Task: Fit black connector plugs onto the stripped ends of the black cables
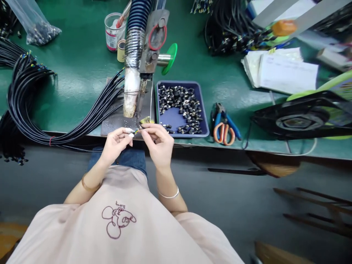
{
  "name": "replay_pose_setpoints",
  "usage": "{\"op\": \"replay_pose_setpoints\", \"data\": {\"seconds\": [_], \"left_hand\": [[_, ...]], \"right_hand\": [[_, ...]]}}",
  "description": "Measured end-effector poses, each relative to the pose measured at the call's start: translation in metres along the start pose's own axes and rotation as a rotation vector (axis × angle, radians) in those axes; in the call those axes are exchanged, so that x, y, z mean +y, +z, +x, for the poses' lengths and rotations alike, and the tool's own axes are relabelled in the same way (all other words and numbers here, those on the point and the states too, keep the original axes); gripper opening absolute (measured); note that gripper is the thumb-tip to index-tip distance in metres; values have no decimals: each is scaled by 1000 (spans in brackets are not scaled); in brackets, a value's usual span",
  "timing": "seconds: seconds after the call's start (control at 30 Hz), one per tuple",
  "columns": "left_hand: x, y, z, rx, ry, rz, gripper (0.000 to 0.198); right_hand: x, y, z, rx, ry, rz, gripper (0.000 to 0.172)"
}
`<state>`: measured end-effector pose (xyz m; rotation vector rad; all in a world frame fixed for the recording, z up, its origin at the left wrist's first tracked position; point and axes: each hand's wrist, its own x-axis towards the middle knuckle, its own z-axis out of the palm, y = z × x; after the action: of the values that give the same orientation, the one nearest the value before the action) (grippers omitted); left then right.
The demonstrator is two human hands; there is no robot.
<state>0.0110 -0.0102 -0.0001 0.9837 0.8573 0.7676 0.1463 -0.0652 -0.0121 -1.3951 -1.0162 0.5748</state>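
Between thumb and fingers, my left hand (pixel 116 143) pinches the end of a black cable, where thin yellow and green wires (pixel 136 131) stick out. My right hand (pixel 159 145) is closed in a pinch right at those wire tips. Whatever small piece it grips is mostly hidden by the fingers. Just above both hands a soldering iron (pixel 141 91) is mounted tip down, beside a thick whitish-ended hose (pixel 131 86). A blue tray (pixel 176 116) of small black connectors (pixel 189 106) stands to the right of the iron.
A cable bundle (pixel 68 130) curves in from the left. Side cutters (pixel 232 126) and orange-handled scissors (pixel 224 134) lie right of the tray. Farther right are papers (pixel 288 73) and a black fan-like device (pixel 299 115). A green solder spool (pixel 172 58) and a cup (pixel 111 35) stand behind.
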Motion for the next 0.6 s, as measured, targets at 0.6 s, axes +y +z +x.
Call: {"op": "replay_pose_setpoints", "data": {"seconds": [0.6], "left_hand": [[-6, 5, -2, -9, 122, 233, 37]], "right_hand": [[3, 5, -5, -25, -24, -12, 8]]}}
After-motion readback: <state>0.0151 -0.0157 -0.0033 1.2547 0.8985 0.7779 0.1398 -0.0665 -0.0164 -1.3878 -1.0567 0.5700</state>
